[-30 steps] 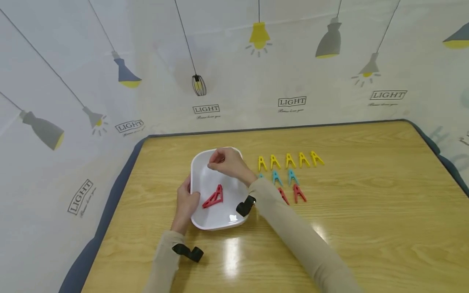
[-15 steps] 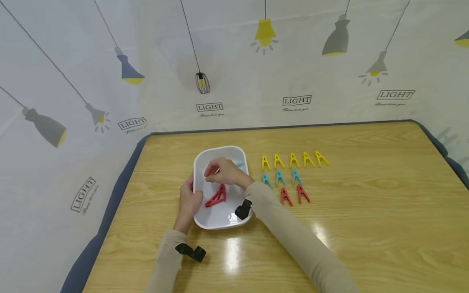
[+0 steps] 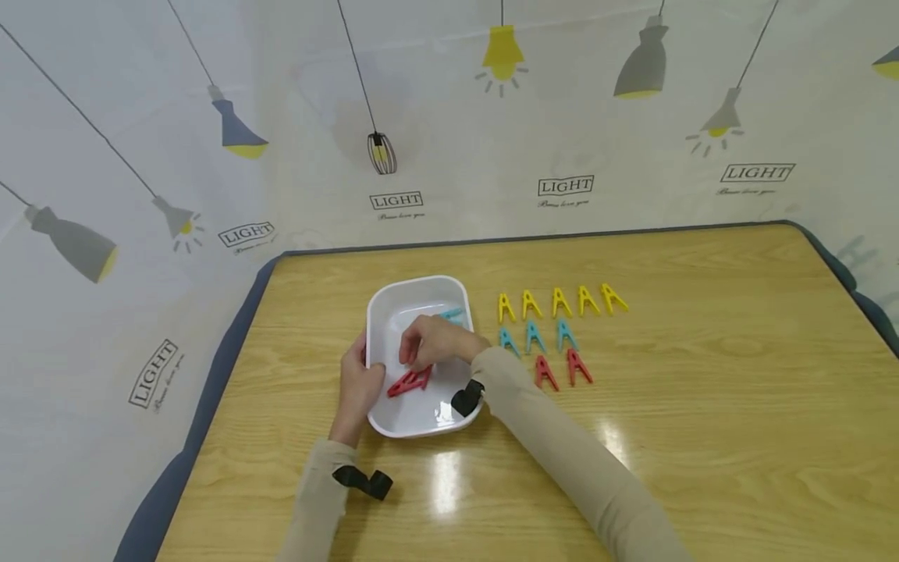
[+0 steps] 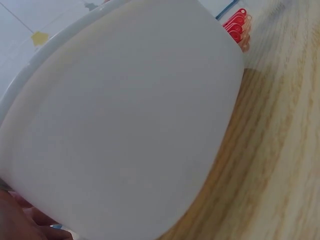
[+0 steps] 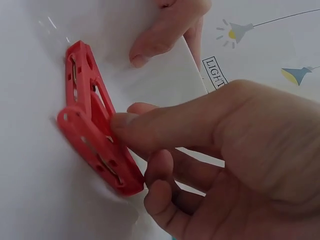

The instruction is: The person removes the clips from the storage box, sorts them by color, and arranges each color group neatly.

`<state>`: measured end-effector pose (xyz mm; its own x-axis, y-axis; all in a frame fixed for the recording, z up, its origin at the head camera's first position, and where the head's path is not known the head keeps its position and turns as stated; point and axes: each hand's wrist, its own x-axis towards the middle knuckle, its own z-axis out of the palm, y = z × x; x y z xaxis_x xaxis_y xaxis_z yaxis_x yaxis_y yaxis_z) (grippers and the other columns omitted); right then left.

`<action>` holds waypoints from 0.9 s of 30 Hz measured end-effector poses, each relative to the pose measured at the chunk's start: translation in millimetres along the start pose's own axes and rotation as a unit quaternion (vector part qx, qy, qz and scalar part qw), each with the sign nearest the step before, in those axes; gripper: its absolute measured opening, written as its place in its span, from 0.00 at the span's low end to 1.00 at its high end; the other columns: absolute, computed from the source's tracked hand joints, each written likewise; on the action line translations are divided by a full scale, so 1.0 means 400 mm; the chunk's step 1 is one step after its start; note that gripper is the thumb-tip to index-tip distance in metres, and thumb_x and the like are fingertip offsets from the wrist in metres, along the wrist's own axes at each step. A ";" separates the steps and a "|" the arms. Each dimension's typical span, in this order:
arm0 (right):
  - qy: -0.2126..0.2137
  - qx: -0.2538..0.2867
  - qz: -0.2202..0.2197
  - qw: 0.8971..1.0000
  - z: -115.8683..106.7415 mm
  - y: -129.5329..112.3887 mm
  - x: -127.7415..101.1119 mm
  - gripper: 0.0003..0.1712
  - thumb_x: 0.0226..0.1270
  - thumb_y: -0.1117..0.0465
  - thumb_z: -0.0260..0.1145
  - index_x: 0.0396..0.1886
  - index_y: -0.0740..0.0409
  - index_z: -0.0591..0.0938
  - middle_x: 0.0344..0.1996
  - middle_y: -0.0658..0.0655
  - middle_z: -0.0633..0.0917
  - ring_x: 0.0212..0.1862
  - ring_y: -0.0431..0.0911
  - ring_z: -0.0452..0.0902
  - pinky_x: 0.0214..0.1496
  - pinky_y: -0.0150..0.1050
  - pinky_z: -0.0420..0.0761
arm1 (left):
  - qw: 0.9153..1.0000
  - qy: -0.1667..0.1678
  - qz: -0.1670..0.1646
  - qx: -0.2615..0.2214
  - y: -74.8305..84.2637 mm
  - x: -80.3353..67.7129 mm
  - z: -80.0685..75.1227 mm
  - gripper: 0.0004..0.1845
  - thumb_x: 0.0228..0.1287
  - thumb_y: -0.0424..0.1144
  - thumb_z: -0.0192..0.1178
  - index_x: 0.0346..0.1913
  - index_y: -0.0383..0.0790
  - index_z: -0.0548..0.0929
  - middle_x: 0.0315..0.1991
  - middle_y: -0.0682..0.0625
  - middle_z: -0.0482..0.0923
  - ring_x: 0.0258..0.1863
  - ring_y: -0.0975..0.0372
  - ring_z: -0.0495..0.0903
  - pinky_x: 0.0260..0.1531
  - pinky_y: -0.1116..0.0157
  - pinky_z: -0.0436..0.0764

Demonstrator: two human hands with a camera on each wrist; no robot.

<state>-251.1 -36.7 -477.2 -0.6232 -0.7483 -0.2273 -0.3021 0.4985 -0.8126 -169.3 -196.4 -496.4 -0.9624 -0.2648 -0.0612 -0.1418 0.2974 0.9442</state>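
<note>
My left hand [image 3: 360, 388] grips the left wall of a white plastic tub [image 3: 379, 421], thumb over the rim and fingers outside. The tub is tilted, its outer wall filling most of the left wrist view. Inside lie red clothespins [image 3: 407, 382], overlapping in a V, and light blue clothespins [image 3: 452, 314] near the far right corner. My right hand [image 3: 438, 342] reaches into the tub. In the right wrist view its thumb and index finger pinch a red clothespin [image 5: 100, 117] at its edge, the other fingers curled beneath.
Right of the tub, clothespins lie in rows on the wooden table [image 3: 702, 375]: several yellow clothespins [image 3: 558, 302] at the back, three blue clothespins [image 3: 535, 336] in the middle, two red clothespins [image 3: 579, 367] in front. A lamp-printed cloth [image 3: 463, 211] stands behind.
My right hand has moved down from the tub's far part to the red clothespins, uncovering the blue ones in the far corner. My left hand keeps its grip on the tub.
</note>
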 end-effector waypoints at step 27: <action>-0.044 -0.043 0.040 0.997 0.005 -0.002 -0.013 0.02 0.59 0.65 0.74 0.28 0.57 0.87 0.20 0.44 0.80 0.26 0.35 0.72 0.30 0.25 0.70 | 1.000 -0.001 -0.020 -0.011 -0.005 0.000 0.005 0.41 0.48 0.19 0.43 0.72 0.27 0.68 0.65 0.30 0.75 0.59 0.47 0.77 0.62 0.53 0.78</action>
<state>-246.2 -34.1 -476.5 -0.5827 -0.7389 -0.3382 -0.3175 0.5902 -0.7422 -169.4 -195.4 -499.0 -0.9565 -0.2741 -0.0998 -0.1751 0.2660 0.9479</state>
